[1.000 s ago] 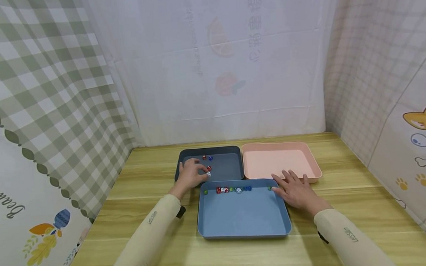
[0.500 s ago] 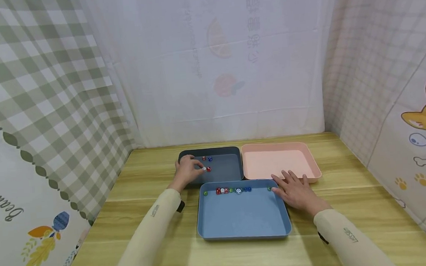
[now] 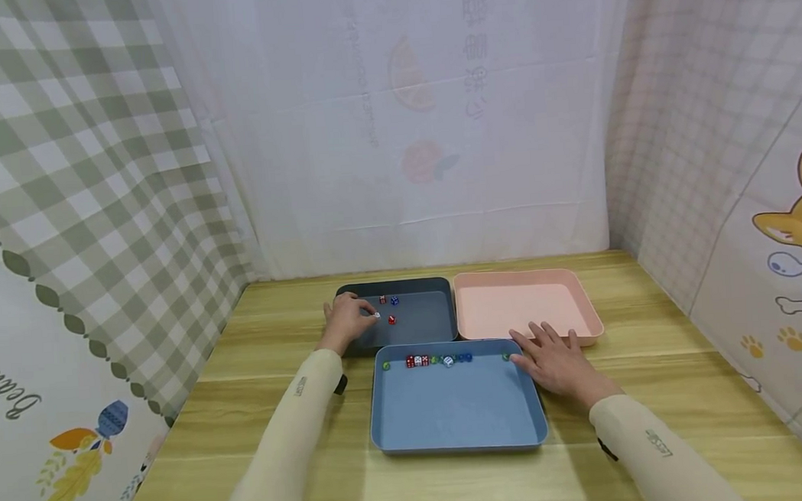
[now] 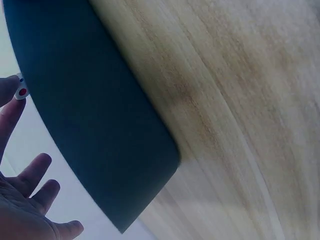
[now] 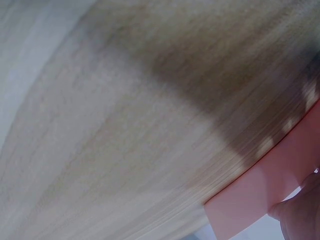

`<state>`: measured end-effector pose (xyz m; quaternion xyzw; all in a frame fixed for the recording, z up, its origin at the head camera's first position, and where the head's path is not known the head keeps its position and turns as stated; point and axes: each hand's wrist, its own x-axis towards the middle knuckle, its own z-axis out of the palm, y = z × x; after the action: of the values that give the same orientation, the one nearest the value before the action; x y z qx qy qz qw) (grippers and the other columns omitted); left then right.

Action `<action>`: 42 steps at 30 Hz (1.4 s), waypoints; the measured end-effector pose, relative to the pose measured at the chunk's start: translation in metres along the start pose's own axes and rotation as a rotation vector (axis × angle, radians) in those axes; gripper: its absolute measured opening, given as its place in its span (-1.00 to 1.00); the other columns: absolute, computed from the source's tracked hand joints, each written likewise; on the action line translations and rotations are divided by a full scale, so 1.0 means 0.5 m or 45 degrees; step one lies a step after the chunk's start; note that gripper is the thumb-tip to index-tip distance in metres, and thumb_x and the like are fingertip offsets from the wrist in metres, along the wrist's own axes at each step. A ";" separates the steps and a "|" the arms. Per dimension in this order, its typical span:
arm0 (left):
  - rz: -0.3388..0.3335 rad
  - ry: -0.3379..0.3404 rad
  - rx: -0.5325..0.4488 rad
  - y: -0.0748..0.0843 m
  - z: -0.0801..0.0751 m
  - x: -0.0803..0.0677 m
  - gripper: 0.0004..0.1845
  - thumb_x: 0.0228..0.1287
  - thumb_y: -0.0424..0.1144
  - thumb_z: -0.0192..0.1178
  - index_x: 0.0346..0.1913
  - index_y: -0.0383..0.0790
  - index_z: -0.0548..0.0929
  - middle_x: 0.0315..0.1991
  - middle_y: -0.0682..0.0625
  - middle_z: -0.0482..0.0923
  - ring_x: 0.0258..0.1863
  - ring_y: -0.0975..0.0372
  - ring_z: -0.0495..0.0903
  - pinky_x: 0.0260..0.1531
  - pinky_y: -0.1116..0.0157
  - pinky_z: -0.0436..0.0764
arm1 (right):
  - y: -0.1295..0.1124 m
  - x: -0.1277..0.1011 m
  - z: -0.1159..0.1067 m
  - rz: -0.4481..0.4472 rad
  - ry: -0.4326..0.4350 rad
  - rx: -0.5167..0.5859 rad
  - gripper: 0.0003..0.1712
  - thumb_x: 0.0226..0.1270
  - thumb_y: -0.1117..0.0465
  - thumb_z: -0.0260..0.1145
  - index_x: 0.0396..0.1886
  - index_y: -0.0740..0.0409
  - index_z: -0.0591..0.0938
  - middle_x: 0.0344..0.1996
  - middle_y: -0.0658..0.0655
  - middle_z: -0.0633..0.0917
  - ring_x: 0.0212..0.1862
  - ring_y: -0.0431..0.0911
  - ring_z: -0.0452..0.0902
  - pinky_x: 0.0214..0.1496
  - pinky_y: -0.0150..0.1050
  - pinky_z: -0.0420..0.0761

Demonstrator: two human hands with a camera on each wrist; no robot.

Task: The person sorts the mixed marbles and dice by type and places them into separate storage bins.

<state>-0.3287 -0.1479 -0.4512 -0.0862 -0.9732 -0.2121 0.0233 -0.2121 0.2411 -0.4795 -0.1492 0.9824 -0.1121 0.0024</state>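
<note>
My left hand (image 3: 347, 321) hovers over the dark grey tray (image 3: 419, 329) and pinches a white die (image 3: 376, 315) at its fingertips; the left wrist view shows that white die (image 4: 21, 92) with a red pip between two fingertips. A red die (image 3: 391, 320), a blue die (image 3: 393, 300) and another red die (image 3: 382, 299) lie in the dark tray. My right hand (image 3: 552, 356) lies flat and open on the table, against the right rim of the blue tray (image 3: 458, 415). A row of several dice (image 3: 435, 359) lines that tray's far wall.
An empty pink tray (image 3: 523, 309) stands behind my right hand, beside the dark one. All three trays sit on a wooden table (image 3: 257, 382). Cloth walls close in the back and both sides.
My left hand has lifted the white die from near the dark tray's front and moved it back and left. The right hand has not moved.
</note>
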 end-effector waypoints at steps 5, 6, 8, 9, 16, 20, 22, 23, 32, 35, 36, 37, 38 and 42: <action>-0.030 -0.013 0.028 -0.009 0.011 0.008 -0.81 0.30 -0.05 0.33 -0.20 -0.06 0.81 0.25 -0.17 0.49 0.38 -0.05 0.26 0.34 -0.36 -0.12 | 0.002 0.000 0.001 0.002 0.003 0.000 -0.24 0.54 -0.26 -0.05 0.53 0.09 0.28 0.46 0.42 0.20 0.47 0.41 -0.04 0.31 0.54 -0.19; -0.038 -0.015 0.035 -0.010 0.013 0.009 -0.81 0.30 -0.05 0.33 -0.20 -0.06 0.81 0.24 -0.16 0.50 0.38 -0.04 0.26 0.34 -0.35 -0.11 | 0.002 0.000 0.002 0.001 0.001 0.001 -0.24 0.54 -0.26 -0.06 0.53 0.09 0.28 0.46 0.42 0.19 0.47 0.41 -0.04 0.31 0.54 -0.19; -0.053 -0.016 0.039 -0.013 0.016 0.010 -0.81 0.30 -0.05 0.33 -0.20 -0.06 0.81 0.22 -0.14 0.52 0.38 -0.04 0.27 0.34 -0.35 -0.11 | 0.003 0.000 0.004 0.000 -0.001 -0.002 -0.23 0.54 -0.27 -0.07 0.53 0.09 0.27 0.47 0.42 0.19 0.47 0.41 -0.05 0.30 0.54 -0.19; -0.058 -0.017 0.042 -0.014 0.018 0.011 -0.81 0.30 -0.05 0.33 -0.20 -0.06 0.81 0.21 -0.13 0.53 0.38 -0.03 0.27 0.35 -0.34 -0.12 | 0.004 0.000 0.004 0.000 0.000 -0.003 -0.23 0.54 -0.27 -0.07 0.53 0.09 0.27 0.47 0.42 0.19 0.47 0.41 -0.04 0.30 0.54 -0.20; -0.042 -0.013 0.031 -0.007 0.024 0.016 -0.82 0.30 -0.06 0.32 -0.19 -0.06 0.81 0.19 -0.14 0.54 0.37 -0.04 0.27 0.34 -0.36 -0.10 | 0.003 -0.002 0.002 0.009 0.005 -0.008 -0.24 0.55 -0.26 -0.06 0.53 0.09 0.28 0.46 0.42 0.20 0.47 0.40 -0.03 0.30 0.54 -0.19; -0.039 -0.007 0.012 -0.001 0.025 0.016 -0.82 0.30 -0.08 0.33 -0.18 -0.08 0.81 0.21 -0.16 0.53 0.38 -0.07 0.26 0.33 -0.37 -0.11 | 0.000 -0.003 0.000 0.007 0.004 -0.021 -0.25 0.55 -0.26 -0.06 0.53 0.08 0.28 0.46 0.41 0.20 0.47 0.40 -0.02 0.30 0.54 -0.17; -0.039 -0.009 0.007 0.000 0.026 0.016 -0.80 0.31 -0.08 0.32 -0.15 -0.09 0.81 0.21 -0.17 0.53 0.38 -0.09 0.24 0.33 -0.38 -0.12 | -0.002 -0.003 0.000 0.006 0.007 -0.033 -0.25 0.55 -0.26 -0.07 0.53 0.07 0.29 0.46 0.40 0.21 0.47 0.39 -0.02 0.31 0.54 -0.15; -0.041 -0.011 0.006 0.001 0.027 0.016 -0.79 0.32 -0.08 0.32 -0.12 -0.09 0.80 0.22 -0.18 0.52 0.38 -0.10 0.24 0.33 -0.38 -0.12 | -0.002 -0.003 0.000 0.006 0.008 -0.036 -0.25 0.55 -0.26 -0.07 0.53 0.06 0.29 0.46 0.40 0.21 0.47 0.39 -0.01 0.31 0.53 -0.15; -0.032 0.012 -0.027 -0.011 0.027 0.017 -0.72 0.37 -0.10 0.28 0.02 -0.13 0.76 0.27 -0.22 0.46 0.36 -0.12 0.27 0.33 -0.35 -0.07 | -0.005 -0.004 -0.001 -0.014 0.031 0.000 -0.28 0.55 -0.23 -0.04 0.50 0.08 0.33 0.45 0.41 0.22 0.46 0.41 0.02 0.30 0.54 -0.15; -0.007 0.018 -0.022 -0.015 0.022 0.013 -0.71 0.36 -0.10 0.29 0.03 -0.15 0.75 0.27 -0.23 0.46 0.35 -0.13 0.29 0.33 -0.35 -0.04 | -0.005 -0.004 -0.001 -0.018 0.034 0.003 -0.28 0.55 -0.22 -0.02 0.50 0.10 0.33 0.45 0.42 0.23 0.45 0.42 0.03 0.29 0.55 -0.14; 0.002 0.018 -0.015 -0.016 0.021 0.011 -0.70 0.36 -0.09 0.28 0.03 -0.16 0.75 0.27 -0.23 0.46 0.34 -0.13 0.29 0.33 -0.34 -0.03 | -0.004 -0.003 -0.001 -0.016 0.030 0.005 -0.28 0.55 -0.22 -0.02 0.50 0.09 0.33 0.45 0.41 0.23 0.45 0.42 0.02 0.29 0.55 -0.15; 0.013 0.019 -0.010 -0.018 0.019 0.009 -0.69 0.35 -0.09 0.29 0.04 -0.16 0.74 0.27 -0.24 0.46 0.34 -0.14 0.30 0.33 -0.33 -0.01 | -0.004 -0.004 -0.001 -0.013 0.023 0.003 -0.27 0.55 -0.23 -0.03 0.50 0.09 0.32 0.45 0.41 0.22 0.45 0.41 0.02 0.30 0.54 -0.16; 0.026 0.020 -0.011 -0.019 0.017 0.007 -0.68 0.35 -0.09 0.29 0.05 -0.17 0.74 0.27 -0.25 0.45 0.33 -0.15 0.31 0.33 -0.32 0.01 | -0.004 -0.004 -0.001 -0.013 0.019 0.000 -0.27 0.55 -0.23 -0.03 0.51 0.09 0.32 0.45 0.42 0.22 0.45 0.42 0.01 0.30 0.54 -0.16; 0.072 0.010 -0.022 -0.023 0.007 -0.001 -0.62 0.35 -0.07 0.29 0.11 -0.21 0.70 0.30 -0.27 0.43 0.33 -0.18 0.30 0.33 -0.30 0.03 | -0.002 -0.003 0.000 -0.007 0.007 -0.004 -0.27 0.56 -0.22 -0.04 0.52 0.09 0.30 0.46 0.42 0.20 0.46 0.42 -0.01 0.30 0.54 -0.17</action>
<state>-0.3301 -0.1567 -0.4592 -0.1130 -0.9684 -0.2201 0.0325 -0.2100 0.2405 -0.4794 -0.1516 0.9822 -0.1111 -0.0010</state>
